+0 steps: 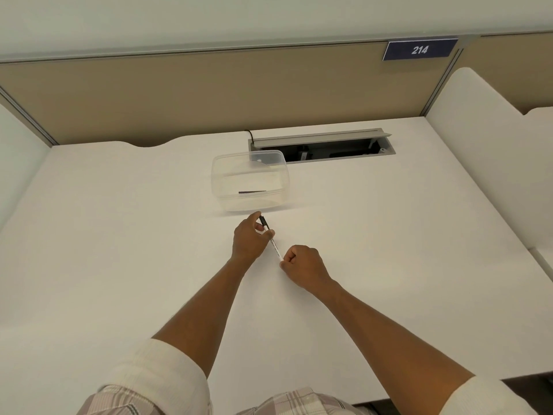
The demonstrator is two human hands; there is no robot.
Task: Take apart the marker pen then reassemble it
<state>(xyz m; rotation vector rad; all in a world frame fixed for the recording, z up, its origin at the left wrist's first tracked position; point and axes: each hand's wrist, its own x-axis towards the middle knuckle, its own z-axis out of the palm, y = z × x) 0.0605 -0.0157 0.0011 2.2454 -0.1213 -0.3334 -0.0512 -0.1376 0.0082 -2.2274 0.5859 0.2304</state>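
Observation:
A slim marker pen (pixel 274 245) with a white barrel and a black cap end is held over the white desk (pixel 119 235), slanting from upper left to lower right. My left hand (pixel 249 238) pinches it near the black cap end (pixel 264 223). My right hand (pixel 302 267) is closed around the barrel's near end, which is hidden in the fist. Just behind the hands stands a clear plastic container (pixel 250 181) with a thin dark stick-like piece (pixel 252 192) lying on its bottom.
An open cable tray (pixel 323 146) is sunk into the desk behind the container. Beige partition panels close off the back, with a blue sign reading 214 (pixel 419 49). White side dividers (pixel 478 139) flank the desk.

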